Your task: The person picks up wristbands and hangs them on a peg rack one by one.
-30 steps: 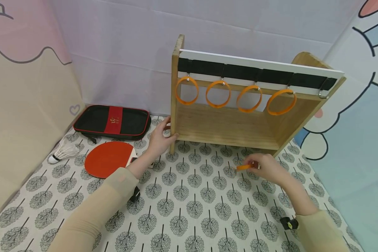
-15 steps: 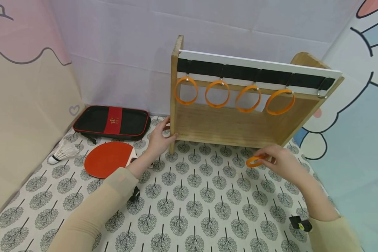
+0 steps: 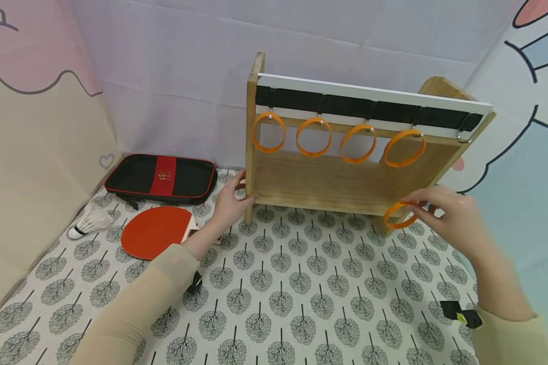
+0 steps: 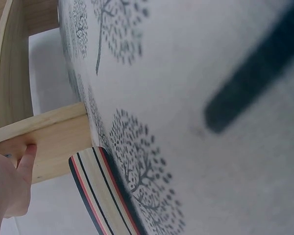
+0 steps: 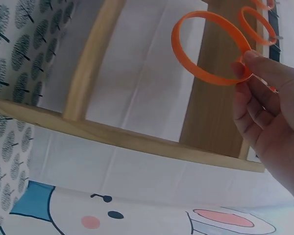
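A wooden rack (image 3: pixel 329 177) stands at the back, with several orange rings hanging from hooks on its white and black bar (image 3: pixel 347 107). In the head view my right hand (image 3: pixel 454 215) pinches another orange ring (image 3: pixel 387 221) in front of the rack's lower right corner. Thumb and forefinger hold this ring (image 5: pixel 206 75) by its edge in the right wrist view. My left hand (image 3: pixel 230 203) grips the rack's left side panel (image 3: pixel 250 152) low down, thumb at the front edge. A fingertip touches the panel's wood in the left wrist view. A metal hook (image 3: pixel 464 137) sits at the bar's right end.
Left of the rack lie a red table tennis bat (image 3: pixel 152 232), a shuttlecock (image 3: pixel 91 222) and a black case (image 3: pixel 137 175) with a red band. My left forearm passes over the bat's handle. Fabric walls (image 3: pixel 164 76) enclose the tree-patterned tablecloth (image 3: pixel 278 304).
My right hand has moved right and upward with the orange ring, which has turned to show its round opening. The left hand keeps its place on the rack.
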A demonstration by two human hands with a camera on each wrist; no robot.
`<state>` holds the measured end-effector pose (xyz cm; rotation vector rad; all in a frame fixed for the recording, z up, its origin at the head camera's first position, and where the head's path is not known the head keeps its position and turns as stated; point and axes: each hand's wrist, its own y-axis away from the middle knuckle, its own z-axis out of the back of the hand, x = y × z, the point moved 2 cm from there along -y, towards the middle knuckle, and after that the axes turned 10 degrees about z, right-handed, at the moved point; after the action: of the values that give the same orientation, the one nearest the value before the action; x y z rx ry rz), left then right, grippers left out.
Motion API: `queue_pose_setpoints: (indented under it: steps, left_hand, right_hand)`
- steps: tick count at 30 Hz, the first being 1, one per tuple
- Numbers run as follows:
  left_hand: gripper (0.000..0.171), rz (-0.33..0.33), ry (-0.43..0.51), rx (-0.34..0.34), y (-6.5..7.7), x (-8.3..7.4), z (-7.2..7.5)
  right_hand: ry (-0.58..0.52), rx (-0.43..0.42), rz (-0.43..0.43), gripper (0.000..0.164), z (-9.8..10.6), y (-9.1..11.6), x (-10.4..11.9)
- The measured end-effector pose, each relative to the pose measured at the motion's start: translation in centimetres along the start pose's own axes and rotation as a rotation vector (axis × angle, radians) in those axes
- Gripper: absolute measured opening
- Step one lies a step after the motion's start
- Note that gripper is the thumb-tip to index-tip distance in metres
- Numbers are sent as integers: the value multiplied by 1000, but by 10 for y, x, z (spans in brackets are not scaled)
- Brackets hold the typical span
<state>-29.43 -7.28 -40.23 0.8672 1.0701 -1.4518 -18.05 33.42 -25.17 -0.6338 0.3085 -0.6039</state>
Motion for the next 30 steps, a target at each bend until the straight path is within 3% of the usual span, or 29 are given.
queue_pose_setpoints:
  steps: [2, 8, 11, 17, 21, 30]
  left_hand:
    - [76, -4, -2, -2, 0, 0, 0]
    - [76, -13, -11, -7, 0, 1, 0]
    - [76, -15, -10, -9, 0, 1, -1]
    - [76, -11, -20, -16, 0, 1, 0]
    - [76, -14, -21, -16, 0, 1, 0]
    - [75, -22, -9, -8, 1, 1, 0]
  right_hand:
    - [-1, -38, 20, 50, 5, -2, -4]
    - [6, -82, 20, 54, 21, -9, -10]
    - [10, -88, -2, 47, 28, -13, -11]
    - [38, -145, -60, 10, 41, -21, -14]
    - [73, -207, -135, 21, 51, -27, -17]
    - [43, -341, -366, 14, 64, -37, -34]
